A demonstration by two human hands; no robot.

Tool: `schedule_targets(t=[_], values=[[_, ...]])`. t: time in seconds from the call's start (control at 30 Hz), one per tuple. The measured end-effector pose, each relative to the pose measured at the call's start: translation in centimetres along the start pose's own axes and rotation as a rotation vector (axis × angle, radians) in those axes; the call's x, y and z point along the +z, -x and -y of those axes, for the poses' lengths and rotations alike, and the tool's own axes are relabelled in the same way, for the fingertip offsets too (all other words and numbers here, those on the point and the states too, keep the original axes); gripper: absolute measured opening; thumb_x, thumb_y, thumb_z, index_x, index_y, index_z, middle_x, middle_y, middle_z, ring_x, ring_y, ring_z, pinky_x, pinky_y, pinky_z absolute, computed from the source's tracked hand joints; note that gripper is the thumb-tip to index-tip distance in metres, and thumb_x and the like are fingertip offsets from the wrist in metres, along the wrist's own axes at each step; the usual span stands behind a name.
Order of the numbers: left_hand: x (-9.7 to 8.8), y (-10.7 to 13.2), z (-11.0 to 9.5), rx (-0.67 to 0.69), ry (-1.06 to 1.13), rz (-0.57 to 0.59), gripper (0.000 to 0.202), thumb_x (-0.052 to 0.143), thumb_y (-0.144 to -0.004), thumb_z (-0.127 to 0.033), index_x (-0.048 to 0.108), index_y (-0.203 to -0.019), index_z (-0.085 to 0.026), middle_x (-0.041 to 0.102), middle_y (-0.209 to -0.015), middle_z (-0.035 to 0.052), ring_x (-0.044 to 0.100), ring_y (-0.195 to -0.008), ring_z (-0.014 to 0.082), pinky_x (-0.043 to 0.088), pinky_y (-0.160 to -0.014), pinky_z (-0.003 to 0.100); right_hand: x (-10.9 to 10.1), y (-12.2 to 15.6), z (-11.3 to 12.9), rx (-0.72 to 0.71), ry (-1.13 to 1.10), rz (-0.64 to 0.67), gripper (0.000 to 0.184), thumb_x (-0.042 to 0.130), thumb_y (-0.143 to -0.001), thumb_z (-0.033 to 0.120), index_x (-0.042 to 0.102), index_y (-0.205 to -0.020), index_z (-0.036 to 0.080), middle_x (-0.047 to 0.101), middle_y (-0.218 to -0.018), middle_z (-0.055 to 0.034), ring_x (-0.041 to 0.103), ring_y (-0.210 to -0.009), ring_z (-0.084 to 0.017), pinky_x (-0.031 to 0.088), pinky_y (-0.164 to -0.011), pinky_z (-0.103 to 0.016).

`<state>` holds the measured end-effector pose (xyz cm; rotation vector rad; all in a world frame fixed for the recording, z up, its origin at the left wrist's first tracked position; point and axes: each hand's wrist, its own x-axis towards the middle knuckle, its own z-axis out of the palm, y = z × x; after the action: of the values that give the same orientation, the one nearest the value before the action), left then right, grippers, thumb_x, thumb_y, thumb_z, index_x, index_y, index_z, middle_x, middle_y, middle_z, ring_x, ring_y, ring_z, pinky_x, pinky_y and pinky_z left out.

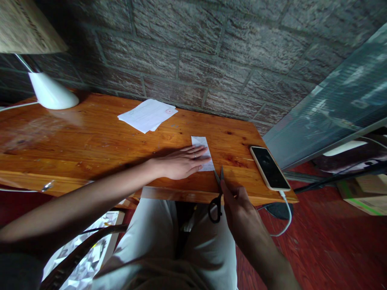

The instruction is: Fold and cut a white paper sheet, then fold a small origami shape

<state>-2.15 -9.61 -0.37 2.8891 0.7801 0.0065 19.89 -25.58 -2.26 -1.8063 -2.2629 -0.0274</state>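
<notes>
My left hand (181, 162) lies flat with fingers stretched out on a small white slip of paper (200, 143) near the front edge of the wooden desk (90, 137). My right hand (238, 203) grips a pair of black-handled scissors (217, 197) at the desk's front edge. The blades are slightly apart and point toward the slip's near corner.
A phone (269, 167) with a white cable lies at the desk's right end. A stack of white papers (147, 114) sits at the back, and a white lamp base (51, 92) stands at the back left. A stone-brick wall rises behind the desk. My knees are under the desk.
</notes>
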Motion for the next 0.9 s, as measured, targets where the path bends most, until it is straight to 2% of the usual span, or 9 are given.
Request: schedule_targets(t=[0.2,0.4,0.6,0.77,0.9], values=[[0.1,0.0,0.0,0.007,0.017,-0.017,0.053,0.023,-0.103,-0.037,0.031,-0.152,-0.021,0.013,-0.163,0.0047,0.007,-0.151,0.0181,0.008,-0.123,0.034,-0.1,0.3,-0.4,-0.002,0.011,0.001,0.059,0.038,-0.091,0.008,0.038,-0.148,0.024,0.052,-0.108,-0.0115,0.065,-0.08,-0.019,0.061,-0.066,-0.032],[0.5,0.1,0.3,0.029,0.034,-0.059,0.052,0.024,-0.103,-0.038,0.032,-0.152,-0.023,0.014,-0.162,0.0041,0.008,-0.151,0.0181,0.01,-0.123,0.035,-0.7,-0.3,-0.6,0.006,-0.043,0.029,0.061,0.04,-0.089,0.006,0.043,-0.146,0.027,0.055,-0.106,-0.0097,0.065,-0.082,-0.018,0.059,-0.072,-0.03],[0.4,0.2,0.2,0.033,0.026,-0.057,0.051,0.023,-0.103,-0.036,0.031,-0.152,-0.023,0.013,-0.163,0.0039,0.007,-0.151,0.0184,0.01,-0.123,0.035,-0.6,-1.5,-0.2,0.047,-0.039,0.072,0.059,0.039,-0.089,0.006,0.047,-0.144,0.026,0.056,-0.105,-0.0106,0.064,-0.079,-0.018,0.058,-0.07,-0.03],[0.3,0.2,0.2,0.03,0.03,-0.042,0.052,0.023,-0.103,-0.036,0.031,-0.152,-0.022,0.012,-0.163,0.0048,0.007,-0.151,0.0186,0.009,-0.123,0.035,-0.8,-1.7,0.1,0.038,-0.054,0.045,0.058,0.04,-0.088,0.004,0.048,-0.142,0.025,0.055,-0.105,-0.0105,0.064,-0.082,-0.018,0.058,-0.077,-0.033],[0.2,0.1,0.2,0.038,0.033,-0.035,0.052,0.023,-0.103,-0.037,0.032,-0.152,-0.021,0.013,-0.163,0.0051,0.007,-0.151,0.0183,0.009,-0.123,0.035,-0.8,-1.3,0.4,0.032,-0.058,0.021,0.057,0.039,-0.089,0.005,0.046,-0.143,0.023,0.054,-0.105,-0.0108,0.064,-0.083,-0.018,0.059,-0.077,-0.035]])
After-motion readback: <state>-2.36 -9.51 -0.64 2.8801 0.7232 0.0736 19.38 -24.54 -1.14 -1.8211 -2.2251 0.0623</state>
